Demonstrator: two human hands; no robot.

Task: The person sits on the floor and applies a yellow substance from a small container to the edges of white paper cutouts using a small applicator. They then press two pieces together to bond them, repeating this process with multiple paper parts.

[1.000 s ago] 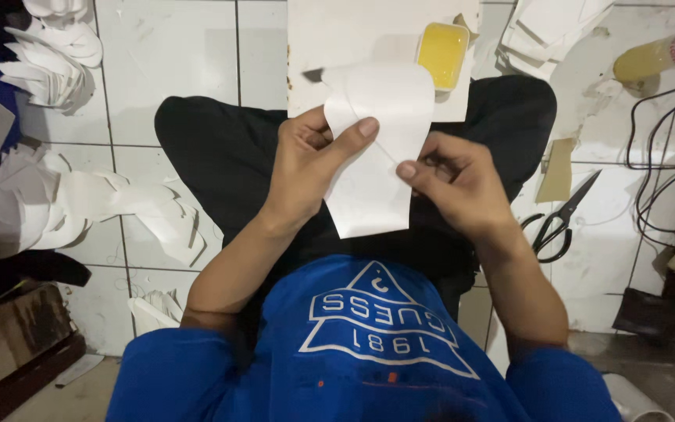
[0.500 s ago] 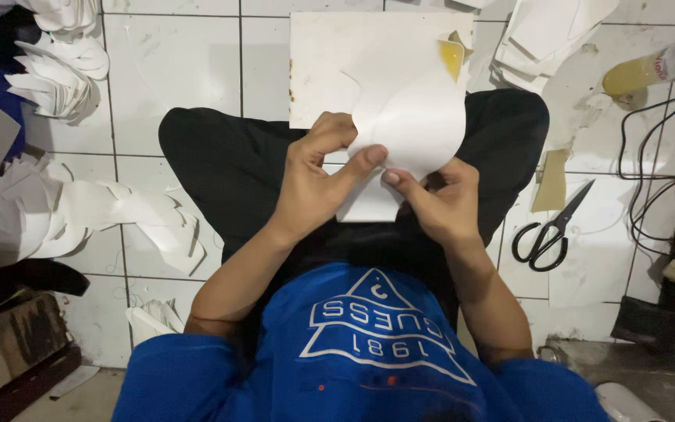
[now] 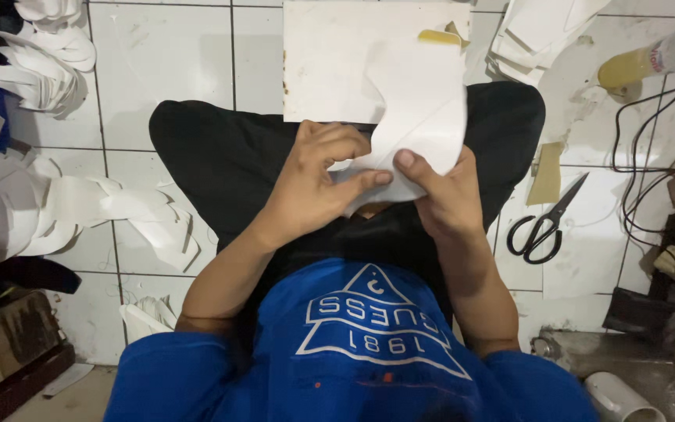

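My left hand (image 3: 314,180) and my right hand (image 3: 443,191) both pinch a curved white cut-out piece (image 3: 423,117) over my lap. The thumbs meet at its lower edge, and the sheet bends upward and to the right. Just beyond it lies a white board (image 3: 337,62) across my knees, with a yellow pad (image 3: 439,37) at its far right corner, partly hidden by the piece.
Black scissors (image 3: 544,223) lie on the tiled floor at my right, beside a tan scrap (image 3: 547,173). Stacks of white cut-outs (image 3: 41,62) sit left and at the top right (image 3: 541,31). A yellow-tipped bottle (image 3: 650,62) and black cables (image 3: 642,164) are far right.
The white piece has been turned and shifted to the right; both hands have closed in together on its lower edge, and it now covers most of the yellow pad.
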